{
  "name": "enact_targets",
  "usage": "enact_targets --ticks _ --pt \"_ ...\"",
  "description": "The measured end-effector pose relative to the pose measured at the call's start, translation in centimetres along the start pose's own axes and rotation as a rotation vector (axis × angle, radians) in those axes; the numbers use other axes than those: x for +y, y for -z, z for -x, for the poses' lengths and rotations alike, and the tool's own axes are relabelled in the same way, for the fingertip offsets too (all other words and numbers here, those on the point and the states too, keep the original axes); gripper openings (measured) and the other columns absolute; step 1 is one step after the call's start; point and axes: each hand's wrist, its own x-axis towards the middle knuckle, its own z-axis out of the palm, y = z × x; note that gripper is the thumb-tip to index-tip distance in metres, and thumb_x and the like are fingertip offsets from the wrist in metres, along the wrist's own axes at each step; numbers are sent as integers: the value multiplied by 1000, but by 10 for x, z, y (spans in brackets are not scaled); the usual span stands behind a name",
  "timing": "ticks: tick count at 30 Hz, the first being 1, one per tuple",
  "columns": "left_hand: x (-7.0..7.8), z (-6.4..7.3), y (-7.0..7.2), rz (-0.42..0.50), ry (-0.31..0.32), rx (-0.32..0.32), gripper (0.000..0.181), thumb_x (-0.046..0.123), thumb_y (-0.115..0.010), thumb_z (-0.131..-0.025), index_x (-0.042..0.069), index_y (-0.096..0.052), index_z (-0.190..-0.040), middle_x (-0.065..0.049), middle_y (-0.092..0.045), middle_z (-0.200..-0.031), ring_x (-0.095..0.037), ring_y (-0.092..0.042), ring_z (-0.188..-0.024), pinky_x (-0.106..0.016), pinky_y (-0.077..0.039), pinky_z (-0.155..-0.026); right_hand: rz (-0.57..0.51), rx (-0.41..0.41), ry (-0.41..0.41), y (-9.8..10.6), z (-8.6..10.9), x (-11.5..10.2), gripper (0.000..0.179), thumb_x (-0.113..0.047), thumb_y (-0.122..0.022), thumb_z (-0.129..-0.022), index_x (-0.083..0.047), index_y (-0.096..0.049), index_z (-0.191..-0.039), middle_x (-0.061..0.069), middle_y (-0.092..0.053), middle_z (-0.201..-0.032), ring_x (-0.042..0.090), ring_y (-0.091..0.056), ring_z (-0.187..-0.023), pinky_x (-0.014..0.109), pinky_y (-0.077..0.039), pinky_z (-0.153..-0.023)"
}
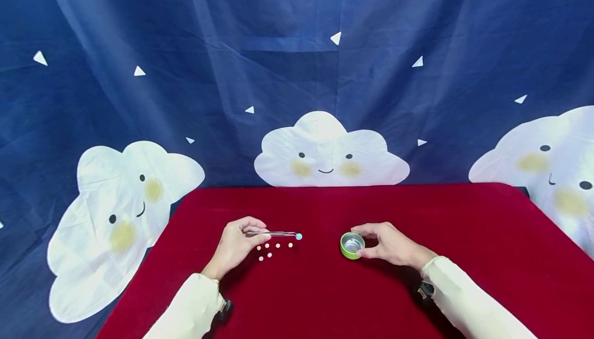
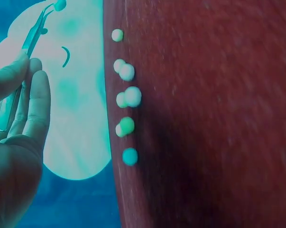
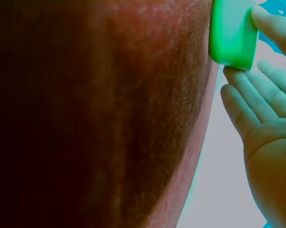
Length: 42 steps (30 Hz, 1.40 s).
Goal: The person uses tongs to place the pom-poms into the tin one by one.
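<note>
My left hand point(image 1: 238, 243) pinches a pair of metal tweezers point(image 1: 276, 233) between thumb and fingers. At the tweezers' tips sits a small light-blue ball point(image 1: 299, 236), lifted off the cloth in the left wrist view. Several small pale balls point(image 1: 278, 246) lie on the cloth just below the tweezers; more of them line up in the left wrist view, including a green ball point(image 2: 127, 125). My right hand point(image 1: 390, 243) grips a small round green tin point(image 1: 352, 246) by its side, thumb near and fingers behind. The tin is upright with its silver inside showing.
A red cloth point(image 1: 315, 298) covers the table. Behind it hangs a dark blue curtain point(image 1: 287, 61) with smiling white clouds point(image 1: 325, 148) and small white triangles. The tin stands to the right of the balls, with red cloth between them.
</note>
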Motion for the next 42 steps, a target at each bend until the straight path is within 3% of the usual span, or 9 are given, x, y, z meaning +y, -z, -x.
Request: enact_targets --ticks 5,18,26,30,33,39,42 --pt "3 -5 -11 4 -17 -1 24 0 -84 -77 -3 -71 -98 -5 -75 -83 -11 -69 -72 -19 -53 -66 4 -7 -16 1 -2 -4 54 -18 -84 -82 5 -63 -127 12 -70 -116 26 -68 -107 44 -53 -93" --pt "8 -13 -40 42 -21 -46 23 2 -84 -78 -2 -71 -97 -5 -75 -83 -25 -67 -66 -24 -51 -51 24 -8 0 1 -4 -5 51 -17 -84 -82 3 -64 -125 10 -71 -114 24 -68 -106 44 -53 -93" --pt "12 -16 -61 75 -55 -81 24 1 -83 -79 -5 -70 -98 -8 -75 -85 -34 -70 -70 -24 -56 -62 40 -13 -24 0 0 -5 52 -17 -83 -82 2 -64 -126 8 -71 -115 21 -67 -106 43 -53 -93" --pt "14 -17 -69 69 -65 -92 25 3 -84 -78 -4 -70 -98 -7 -75 -84 -22 -68 -66 -28 -56 -58 35 -11 -25 -1 0 -3 53 -18 -84 -82 2 -64 -126 7 -71 -115 20 -67 -105 43 -53 -94" --pt "15 -18 -74 58 -77 -89 24 3 -84 -78 -3 -71 -96 -6 -75 -84 -12 -68 -69 -24 -55 -60 28 -12 -25 -1 0 -1 53 -19 -84 -82 2 -64 -127 6 -72 -114 20 -67 -105 43 -53 -94" --pt "16 -18 -84 24 -142 -95 24 5 -85 -78 -1 -72 -96 -4 -75 -84 -9 -68 -72 -19 -52 -65 28 -11 -14 -1 -1 -1 51 -19 -84 -82 -1 -65 -126 5 -72 -114 17 -67 -104 40 -53 -93" --pt "18 -17 -87 -6 -143 -101 24 8 -86 -78 0 -72 -97 -1 -75 -84 -8 -65 -72 -20 -51 -65 26 -14 -11 -1 -1 -2 50 -18 -83 -82 -1 -65 -126 4 -72 -114 17 -67 -104 39 -54 -93"
